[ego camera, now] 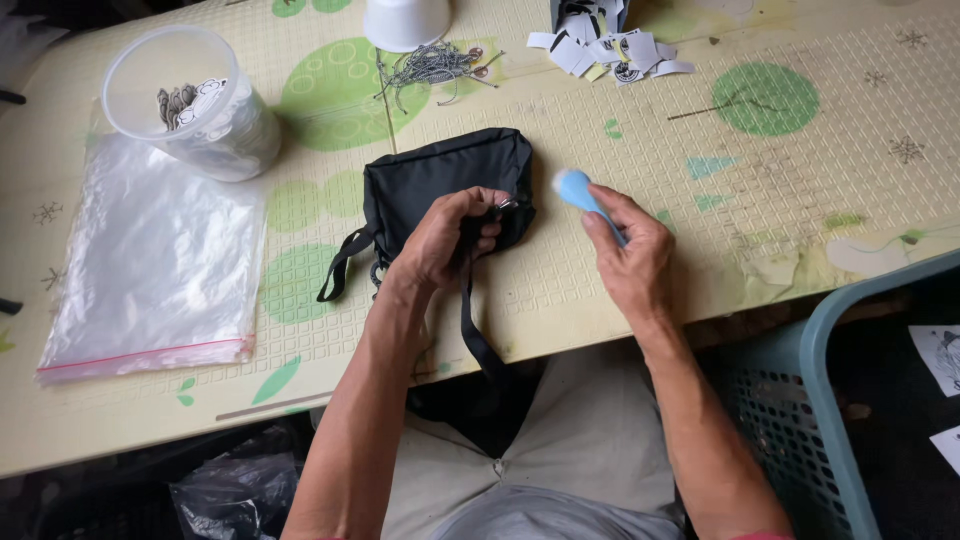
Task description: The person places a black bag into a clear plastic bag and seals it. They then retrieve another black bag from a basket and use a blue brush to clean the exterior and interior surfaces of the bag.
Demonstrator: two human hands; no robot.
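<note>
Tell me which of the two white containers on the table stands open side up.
The clear plastic tub at far left, beside the zip bag: its mouth faces up, small items visible inside. The white bowl at the top edge is upside down.

Pale yellow patterned table [800, 180], green circles; teal plastic basket [810, 400] beside; soft daylight.

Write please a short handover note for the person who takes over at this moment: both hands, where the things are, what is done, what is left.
Left hand: pinches the zipper area of the black pouch, flat on the table.
Right hand: holds a blue tool, tip beside the pouch, apart from it.
Nearby: metal chains, paper tags, clear tub, plastic bag.
Done: pouch gripped.
Left: no tag visible on the pouch yet.
</note>
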